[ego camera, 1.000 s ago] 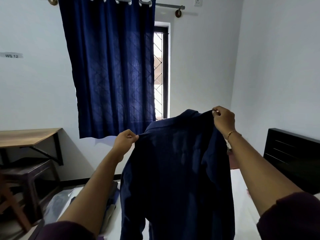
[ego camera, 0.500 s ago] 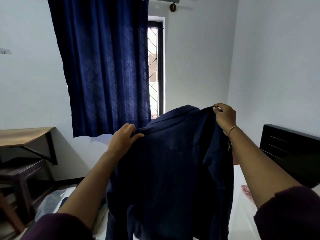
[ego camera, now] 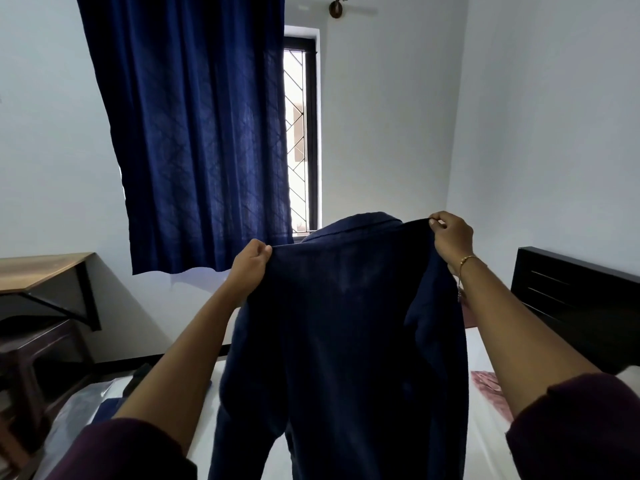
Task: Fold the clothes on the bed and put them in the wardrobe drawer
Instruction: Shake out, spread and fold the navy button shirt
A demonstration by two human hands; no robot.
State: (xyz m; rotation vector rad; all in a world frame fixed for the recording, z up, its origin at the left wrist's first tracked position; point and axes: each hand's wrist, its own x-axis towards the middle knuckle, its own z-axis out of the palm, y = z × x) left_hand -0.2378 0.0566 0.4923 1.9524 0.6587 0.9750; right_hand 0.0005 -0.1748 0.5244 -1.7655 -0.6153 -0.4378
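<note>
The navy collared shirt hangs in the air above the bed, spread between both hands, back panel toward the camera. The left hand pinches the left shoulder seam; fingers curled around the fabric. The right hand pinches the right shoulder, slightly higher; a gold bracelet sits on that wrist. The shirt's lower part drops out of view at the bed's near edge. More clothes lie at the bed's left edge; a pink patterned cloth lies at its right edge. A black headboard stands at the right. A navy curtain partly covers the window.
</note>
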